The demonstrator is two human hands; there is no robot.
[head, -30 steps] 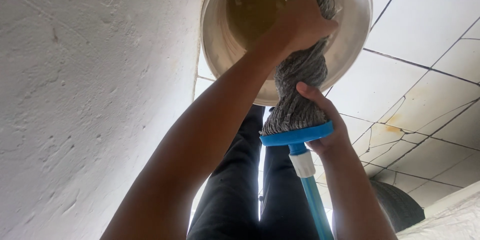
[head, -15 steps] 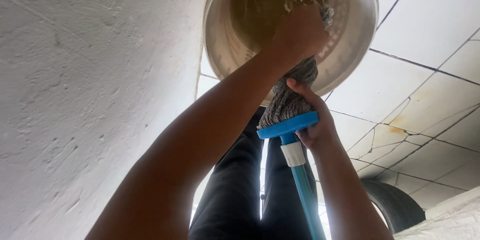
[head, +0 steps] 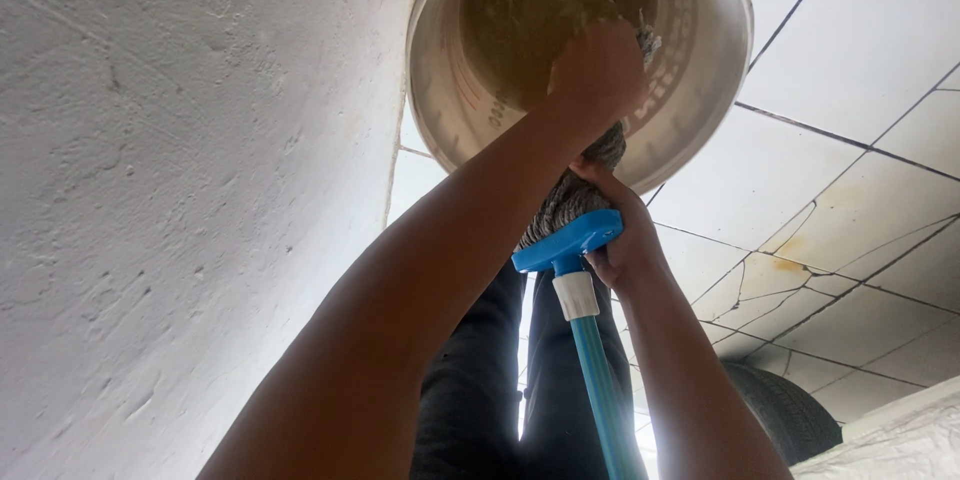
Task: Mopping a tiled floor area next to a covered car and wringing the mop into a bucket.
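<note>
While the left hand (head: 598, 72) clenches the far end of the grey mop strands (head: 570, 202) over the white bucket (head: 700, 90), the right hand (head: 622, 232) grips them just above the blue mop head (head: 568, 240). Murky water fills the bucket, which stands on cracked white floor tiles (head: 850, 210) beside a rough wall (head: 180, 190); a tyre (head: 790, 410) lies near.

Soft, even daylight fills the scene, pale on the wall (head: 180, 190) and the tiled floor (head: 850, 50), with the strongest glare burning white in the gap between the dark trouser legs (head: 522, 340). The near forearm (head: 400, 300) sits in shade and looks a little soft, perhaps from motion blur. Straight lines bow towards the edges, and the murky bucket (head: 690, 90) interior stays dim.
</note>
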